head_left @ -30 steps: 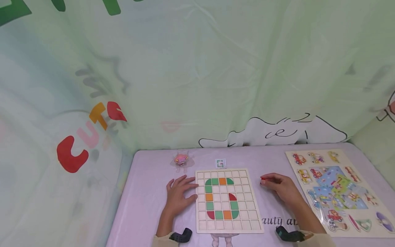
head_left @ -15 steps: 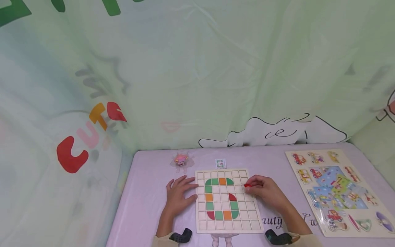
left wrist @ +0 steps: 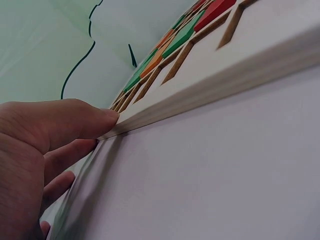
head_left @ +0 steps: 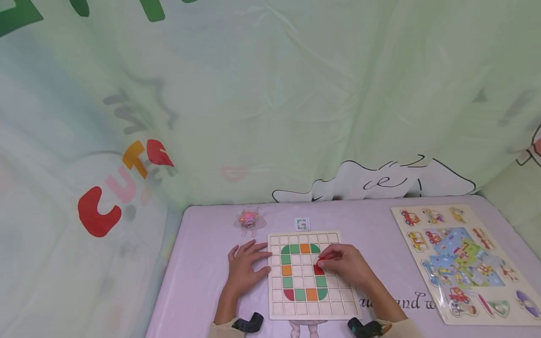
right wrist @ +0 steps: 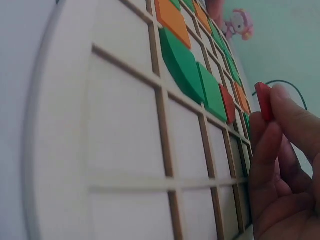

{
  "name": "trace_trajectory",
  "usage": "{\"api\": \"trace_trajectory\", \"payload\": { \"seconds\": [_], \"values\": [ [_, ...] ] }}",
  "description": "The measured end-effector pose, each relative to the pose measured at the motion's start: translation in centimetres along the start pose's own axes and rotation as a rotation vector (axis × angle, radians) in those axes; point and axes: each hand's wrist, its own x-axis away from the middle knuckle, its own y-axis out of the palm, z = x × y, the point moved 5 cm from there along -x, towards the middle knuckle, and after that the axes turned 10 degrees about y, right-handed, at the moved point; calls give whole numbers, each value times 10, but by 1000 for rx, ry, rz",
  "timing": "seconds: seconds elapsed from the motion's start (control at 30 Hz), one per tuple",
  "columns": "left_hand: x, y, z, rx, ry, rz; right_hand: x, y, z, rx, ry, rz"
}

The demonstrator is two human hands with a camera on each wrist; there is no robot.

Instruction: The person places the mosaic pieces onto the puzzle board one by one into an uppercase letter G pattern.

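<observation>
The right hand (head_left: 344, 265) has moved left from the table onto the grid board (head_left: 313, 274), pinching a red tile (head_left: 322, 259) over its middle. The left hand (head_left: 245, 267) lies open against the board's left edge. Cloth reads "CUT"; a card (head_left: 302, 224) shows "G".

Left wrist: straight fingers (left wrist: 75, 122) touch the board's rim (left wrist: 210, 95).

Right wrist: fingertips (right wrist: 287, 120) grip the tile (right wrist: 264, 101) above the grid.

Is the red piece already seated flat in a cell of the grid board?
No: in the right wrist view the red piece is pinched upright at the right hand's fingertips, above the grid board, not in a cell.
</observation>
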Motion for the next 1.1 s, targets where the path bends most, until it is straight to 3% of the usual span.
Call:
{"api": "trace_trajectory", "payload": {
  "seconds": [0.3, 0.77, 1.1],
  "values": [
    [0, 1, -2, -11, -3, 1, 3, 17, -10, -16, -59, -55],
    [0, 1, -2, -9, 0, -2, 0, 28, -13, 60, -7, 7],
    [0, 1, -1, -14, -2, -4, -1, 30, -10, 111, -34, 29]
  ]
}}
